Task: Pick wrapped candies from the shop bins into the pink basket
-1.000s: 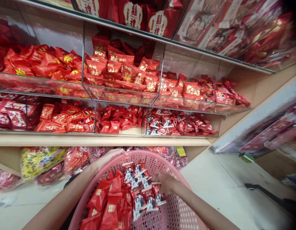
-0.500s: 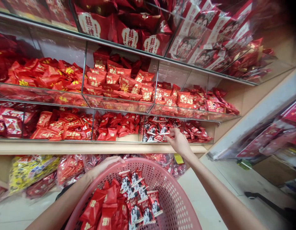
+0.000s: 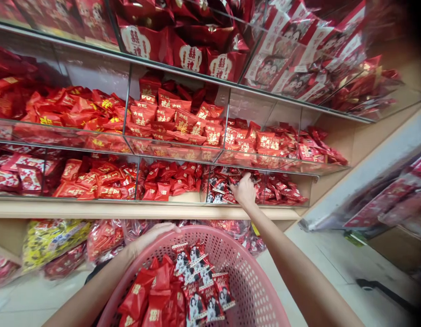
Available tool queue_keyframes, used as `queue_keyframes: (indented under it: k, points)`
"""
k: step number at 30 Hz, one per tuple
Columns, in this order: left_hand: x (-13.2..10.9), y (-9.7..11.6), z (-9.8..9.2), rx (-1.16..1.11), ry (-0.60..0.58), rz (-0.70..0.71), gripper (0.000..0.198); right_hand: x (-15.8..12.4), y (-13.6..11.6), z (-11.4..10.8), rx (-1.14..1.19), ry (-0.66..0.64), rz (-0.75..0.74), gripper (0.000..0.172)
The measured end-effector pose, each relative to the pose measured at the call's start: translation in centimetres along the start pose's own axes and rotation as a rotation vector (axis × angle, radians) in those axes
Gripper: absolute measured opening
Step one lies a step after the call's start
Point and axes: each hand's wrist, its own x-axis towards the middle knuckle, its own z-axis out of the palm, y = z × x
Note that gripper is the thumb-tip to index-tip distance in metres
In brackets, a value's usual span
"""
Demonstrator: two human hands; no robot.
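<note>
Red wrappers with a black-and-white couple covered the small packets point(image 3: 217, 185) in the lowest glass-fronted row, where the right hand point(image 3: 245, 190) reached over the front edge. Its fingers were bent and slightly apart, down at the packets; whether they had hold of one could not be told. Below, matching packets point(image 3: 195, 305) lay in a pink plastic basket point(image 3: 263, 290), beside larger red packets point(image 3: 157, 303) with gold marks. The left hand point(image 3: 157, 234) lay along the basket's far left rim, fingers nearly straight and close together against it; how firmly they gripped could not be told. Plain red packets point(image 3: 172, 180) filled the compartment just left of the right hand. Gold-lettered packets point(image 3: 186, 121) stood in the row above, and bigger red bags point(image 3: 193, 56) higher up. Under the wooden shelf point(image 3: 77, 210) sat a clear bag of yellow packets point(image 3: 53, 243), near the tiled floor point(image 3: 319, 259).
</note>
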Motion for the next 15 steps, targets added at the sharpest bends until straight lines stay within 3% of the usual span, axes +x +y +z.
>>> queue_keyframes:
  k: [5,9,12,15]
  points:
    - [-0.2,0.2,0.1,0.009,-0.005,0.008,0.031,-0.2,1.2,-0.7,0.100,0.040,-0.028,0.044]
    - [-0.1,0.1,-0.1,0.043,-0.040,0.045,0.031,-1.5,2.5,-2.7,0.312,0.087,-0.072,0.044]
    - [-0.1,0.1,-0.1,0.050,-0.030,0.047,0.031,-4.7,3.1,-4.3,0.542,0.092,-0.133,0.046]
    - [-0.1,0.4,0.2,0.028,-0.019,0.017,0.031,-10.3,3.5,-4.7,0.721,-0.082,-0.192,0.042]
